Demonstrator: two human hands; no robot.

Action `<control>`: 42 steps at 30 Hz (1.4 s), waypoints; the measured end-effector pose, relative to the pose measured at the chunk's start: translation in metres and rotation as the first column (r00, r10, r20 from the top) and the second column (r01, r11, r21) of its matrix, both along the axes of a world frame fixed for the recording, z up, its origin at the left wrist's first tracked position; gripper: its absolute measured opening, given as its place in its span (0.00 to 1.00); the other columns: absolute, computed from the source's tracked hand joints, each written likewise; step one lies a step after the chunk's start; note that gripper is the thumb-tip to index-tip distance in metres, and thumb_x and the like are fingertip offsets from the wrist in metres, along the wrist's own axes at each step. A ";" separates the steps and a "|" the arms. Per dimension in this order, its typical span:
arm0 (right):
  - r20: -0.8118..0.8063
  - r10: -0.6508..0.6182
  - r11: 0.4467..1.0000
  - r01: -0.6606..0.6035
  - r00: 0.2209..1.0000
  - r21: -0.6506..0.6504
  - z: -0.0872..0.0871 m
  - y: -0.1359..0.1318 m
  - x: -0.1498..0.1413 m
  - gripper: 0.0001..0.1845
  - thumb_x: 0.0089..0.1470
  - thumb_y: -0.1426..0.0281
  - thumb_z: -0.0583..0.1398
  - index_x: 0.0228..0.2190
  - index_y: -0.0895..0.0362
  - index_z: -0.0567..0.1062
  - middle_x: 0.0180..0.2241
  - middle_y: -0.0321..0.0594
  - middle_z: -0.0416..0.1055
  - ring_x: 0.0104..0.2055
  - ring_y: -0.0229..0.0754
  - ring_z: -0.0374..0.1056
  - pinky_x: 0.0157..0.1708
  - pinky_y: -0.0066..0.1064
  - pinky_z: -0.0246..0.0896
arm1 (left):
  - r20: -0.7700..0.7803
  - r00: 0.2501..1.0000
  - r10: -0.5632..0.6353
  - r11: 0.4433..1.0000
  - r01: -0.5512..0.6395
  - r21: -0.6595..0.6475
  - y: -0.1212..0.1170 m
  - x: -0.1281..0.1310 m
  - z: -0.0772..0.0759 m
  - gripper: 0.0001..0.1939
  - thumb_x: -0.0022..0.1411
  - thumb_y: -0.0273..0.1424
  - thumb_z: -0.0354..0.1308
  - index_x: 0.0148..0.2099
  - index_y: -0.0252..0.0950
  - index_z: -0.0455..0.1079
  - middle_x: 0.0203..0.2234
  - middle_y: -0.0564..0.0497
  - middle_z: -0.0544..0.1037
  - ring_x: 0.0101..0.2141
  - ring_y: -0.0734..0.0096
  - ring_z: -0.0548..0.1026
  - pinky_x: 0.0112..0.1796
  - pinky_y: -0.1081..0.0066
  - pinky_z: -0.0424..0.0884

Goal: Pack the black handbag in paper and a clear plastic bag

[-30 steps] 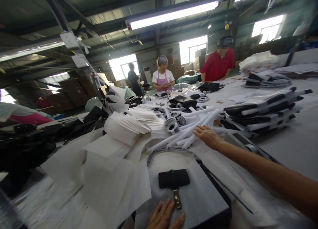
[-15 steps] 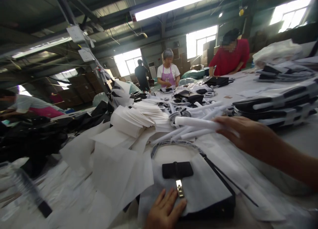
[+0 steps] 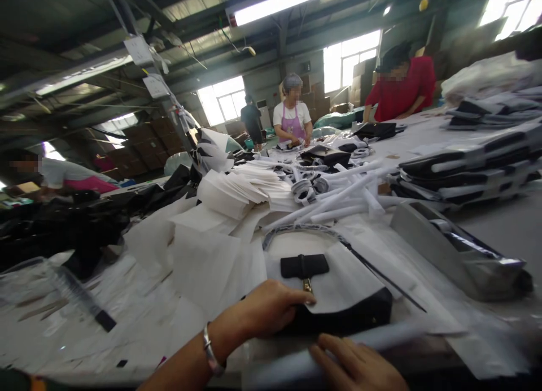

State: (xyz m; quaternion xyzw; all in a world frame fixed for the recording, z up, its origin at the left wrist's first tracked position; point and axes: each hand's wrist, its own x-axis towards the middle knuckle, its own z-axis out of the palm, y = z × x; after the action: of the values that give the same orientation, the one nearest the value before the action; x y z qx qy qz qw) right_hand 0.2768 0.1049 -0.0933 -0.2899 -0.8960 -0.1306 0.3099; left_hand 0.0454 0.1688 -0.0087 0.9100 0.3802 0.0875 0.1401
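A black handbag (image 3: 347, 318) lies in front of me, with a thin white sheet (image 3: 342, 286) over its flap. Its looped handle (image 3: 305, 228) is wrapped in clear plastic, and a gold clasp (image 3: 307, 285) sits under a black tab (image 3: 304, 265). My left hand (image 3: 271, 307), a silver bracelet at its wrist, grips the front flap edge beside the clasp, its thumb on top and other fingers largely hidden. Nearer the table edge, my right hand (image 3: 358, 364) is closed on a white tube (image 3: 387, 335), which is blurred and lies across the bag's near side.
More white tubes (image 3: 339, 201) and a stack of white sheets (image 3: 237, 190) lie beyond the bag. A grey tape dispenser (image 3: 457, 250) stands to the right, near stacked wrapped bags (image 3: 461, 176). Black material (image 3: 68, 227) is piled left. Several people work farther off.
My right hand has brought a white tube from the pile down to the bag's near side, uncovering the tape dispenser. My left hand has gone from lying flat to gripping the flap edge.
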 end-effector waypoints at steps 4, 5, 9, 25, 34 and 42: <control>-0.204 -0.120 0.993 0.117 0.972 -0.027 -0.006 0.008 -0.042 0.21 0.65 0.80 0.46 0.44 0.57 0.77 0.41 0.42 0.81 0.33 0.41 0.76 0.33 0.30 0.67 | 0.020 0.999 0.032 0.992 -0.030 -0.126 -0.004 0.000 0.004 0.28 0.59 0.19 0.55 0.58 0.48 0.72 0.46 0.55 0.83 0.43 0.68 0.82 0.46 0.74 0.75; -0.243 -0.118 0.993 0.121 0.963 -0.004 -0.007 0.011 -0.047 0.21 0.66 0.80 0.46 0.44 0.57 0.77 0.40 0.43 0.81 0.33 0.41 0.76 0.33 0.30 0.68 | 0.027 0.999 0.042 0.989 -0.038 -0.145 -0.005 -0.001 0.005 0.28 0.59 0.20 0.54 0.59 0.48 0.72 0.47 0.54 0.83 0.44 0.67 0.82 0.47 0.74 0.75; -0.286 -0.063 0.994 0.085 0.956 0.065 -0.008 0.018 -0.054 0.20 0.66 0.80 0.47 0.44 0.58 0.77 0.39 0.43 0.81 0.34 0.42 0.76 0.35 0.31 0.71 | 0.070 0.994 0.078 0.976 -0.062 -0.209 -0.009 -0.002 0.007 0.29 0.59 0.22 0.54 0.60 0.49 0.70 0.51 0.55 0.80 0.50 0.66 0.79 0.51 0.71 0.73; 0.076 -0.074 0.979 0.058 0.994 0.197 0.018 0.045 0.043 0.26 0.65 0.78 0.53 0.62 0.53 0.67 0.63 0.38 0.65 0.66 0.45 0.59 0.71 0.44 0.37 | 0.046 0.998 0.046 0.830 -0.064 0.554 -0.032 -0.004 -0.071 0.20 0.74 0.30 0.42 0.62 0.44 0.66 0.55 0.48 0.77 0.53 0.65 0.77 0.51 0.57 0.77; 0.261 -0.172 0.952 0.092 0.950 0.292 -0.031 0.061 0.063 0.29 0.65 0.77 0.45 0.64 0.52 0.65 0.65 0.31 0.61 0.59 0.40 0.68 0.51 0.34 0.70 | 0.065 0.993 0.097 0.477 -0.104 0.873 -0.027 0.006 -0.068 0.19 0.74 0.29 0.44 0.55 0.48 0.74 0.49 0.53 0.82 0.51 0.68 0.79 0.63 0.57 0.61; 0.217 -0.131 0.956 0.065 0.967 0.286 0.003 0.062 0.058 0.25 0.64 0.75 0.47 0.55 0.53 0.75 0.57 0.28 0.71 0.50 0.37 0.76 0.41 0.29 0.74 | 0.162 0.983 0.084 0.425 -0.182 0.887 -0.018 0.023 -0.071 0.21 0.72 0.24 0.44 0.43 0.41 0.80 0.35 0.55 0.85 0.37 0.73 0.84 0.60 0.67 0.66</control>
State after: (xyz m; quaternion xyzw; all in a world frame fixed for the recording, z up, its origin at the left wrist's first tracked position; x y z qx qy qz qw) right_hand 0.3353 0.1667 -0.0907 -0.2707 -0.8835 -0.3030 0.2329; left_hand 0.0680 0.1505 -0.0798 0.8072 0.3393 0.3288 -0.3539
